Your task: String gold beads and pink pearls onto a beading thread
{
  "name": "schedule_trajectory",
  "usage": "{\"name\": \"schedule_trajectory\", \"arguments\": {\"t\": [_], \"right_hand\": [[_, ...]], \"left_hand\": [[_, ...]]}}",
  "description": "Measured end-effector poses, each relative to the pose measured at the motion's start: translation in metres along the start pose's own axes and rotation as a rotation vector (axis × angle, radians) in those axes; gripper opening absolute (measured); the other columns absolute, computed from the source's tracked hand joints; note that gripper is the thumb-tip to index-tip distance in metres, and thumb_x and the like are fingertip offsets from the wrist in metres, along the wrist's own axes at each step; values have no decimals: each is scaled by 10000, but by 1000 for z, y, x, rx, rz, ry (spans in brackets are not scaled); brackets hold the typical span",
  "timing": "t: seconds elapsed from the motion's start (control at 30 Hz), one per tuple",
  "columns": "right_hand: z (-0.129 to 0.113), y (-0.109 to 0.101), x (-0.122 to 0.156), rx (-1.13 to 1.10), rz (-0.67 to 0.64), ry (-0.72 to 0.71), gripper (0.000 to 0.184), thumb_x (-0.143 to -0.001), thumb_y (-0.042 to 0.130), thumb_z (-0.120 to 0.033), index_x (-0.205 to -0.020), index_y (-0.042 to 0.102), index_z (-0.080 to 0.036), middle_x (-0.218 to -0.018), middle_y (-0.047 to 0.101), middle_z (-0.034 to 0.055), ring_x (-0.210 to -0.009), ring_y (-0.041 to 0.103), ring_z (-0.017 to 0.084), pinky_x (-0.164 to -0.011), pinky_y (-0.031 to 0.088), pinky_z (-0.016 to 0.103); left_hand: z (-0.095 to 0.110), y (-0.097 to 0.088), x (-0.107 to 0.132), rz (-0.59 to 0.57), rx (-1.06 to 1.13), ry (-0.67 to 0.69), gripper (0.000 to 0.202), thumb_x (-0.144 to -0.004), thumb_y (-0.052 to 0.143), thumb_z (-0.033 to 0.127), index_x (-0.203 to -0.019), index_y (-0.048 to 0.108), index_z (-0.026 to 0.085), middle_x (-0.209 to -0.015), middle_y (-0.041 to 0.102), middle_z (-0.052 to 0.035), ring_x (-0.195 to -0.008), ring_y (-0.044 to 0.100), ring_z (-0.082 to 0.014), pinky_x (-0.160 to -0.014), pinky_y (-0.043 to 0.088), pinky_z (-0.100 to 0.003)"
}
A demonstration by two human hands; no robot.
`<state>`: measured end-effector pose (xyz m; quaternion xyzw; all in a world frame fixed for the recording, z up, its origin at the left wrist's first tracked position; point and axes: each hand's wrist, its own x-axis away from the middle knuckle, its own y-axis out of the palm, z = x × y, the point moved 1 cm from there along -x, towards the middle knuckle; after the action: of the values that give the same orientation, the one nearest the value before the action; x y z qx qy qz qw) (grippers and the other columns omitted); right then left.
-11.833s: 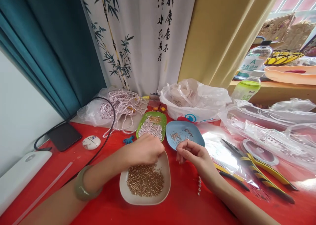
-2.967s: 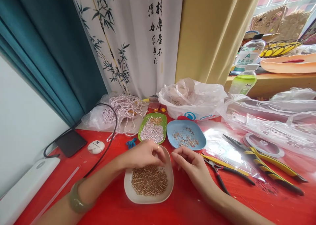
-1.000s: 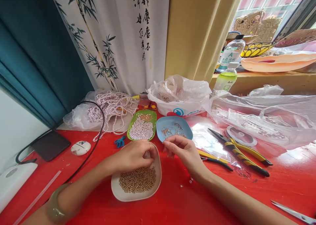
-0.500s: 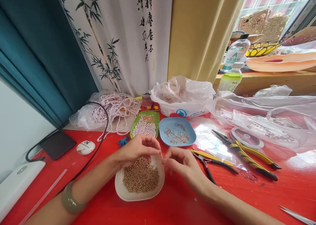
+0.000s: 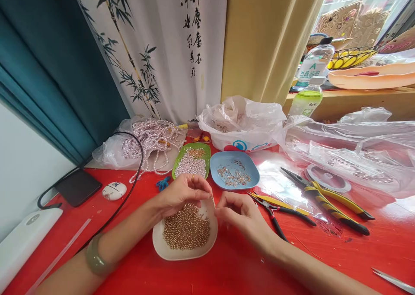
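My left hand (image 5: 186, 194) is above the white dish (image 5: 177, 255) of gold beads (image 5: 186, 232), thumb and forefinger pinched together. Just right of the dish's rim, my right hand (image 5: 238, 210) is also closed in a pinch. A thin, pale strand (image 5: 212, 198) spans the short gap between the two sets of fingertips; its exact kind is too small to tell. Behind the hands stand a green dish (image 5: 208, 157) with pale pink pearls (image 5: 190, 165) and small gold beads, and a blue dish (image 5: 220, 157) holding small metal findings (image 5: 234, 176).
Yellow-and-black pliers (image 5: 330, 204) and smaller black-handled pliers (image 5: 275, 210) lie to the right, with a spool (image 5: 327, 178) behind. Scissors (image 5: 392, 280) are at the right edge. A black cable (image 5: 141, 157), a mouse (image 5: 114, 191) and pearl strands (image 5: 155, 139) occupy the left side.
The whole view has shifted slightly. Both hands keep their pinches over nearly the same spot, and the thin strand between the fingertips shows more clearly.
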<state>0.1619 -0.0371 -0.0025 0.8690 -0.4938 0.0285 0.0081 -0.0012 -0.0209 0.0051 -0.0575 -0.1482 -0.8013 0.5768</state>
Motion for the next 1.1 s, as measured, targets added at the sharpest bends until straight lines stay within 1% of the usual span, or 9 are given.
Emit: {"name": "schedule_trajectory", "arguments": {"t": [0.23,0.77,1.1], "right_hand": [[-3,0,-1,13,4,-1,116,-645,492,-166,-529,498,-174,-518,482,-35,-504,410,100,-486,298,220],[-1,-2,-1,24,-1,-6,123,-673,506,-179,-551,509,-171,-530,504,-30,-519,438,105,-508,322,231],[1,-2,-2,23,-11,-10,114,-678,500,-194,-567,507,-168,-535,502,-29,-517,440,106,-512,328,234]], "left_hand": [[-1,0,-1,23,-2,10,164,-518,730,186,-603,610,116,-614,566,8,-521,477,-62,-466,373,-188],[-3,-1,-2,6,11,35,189,-515,745,213,-604,602,128,-615,574,12,-518,477,-62,-457,353,-182],[-4,-1,-1,4,3,47,163,-537,732,193,-596,598,121,-628,585,2,-534,492,-65,-469,358,-181]]}}
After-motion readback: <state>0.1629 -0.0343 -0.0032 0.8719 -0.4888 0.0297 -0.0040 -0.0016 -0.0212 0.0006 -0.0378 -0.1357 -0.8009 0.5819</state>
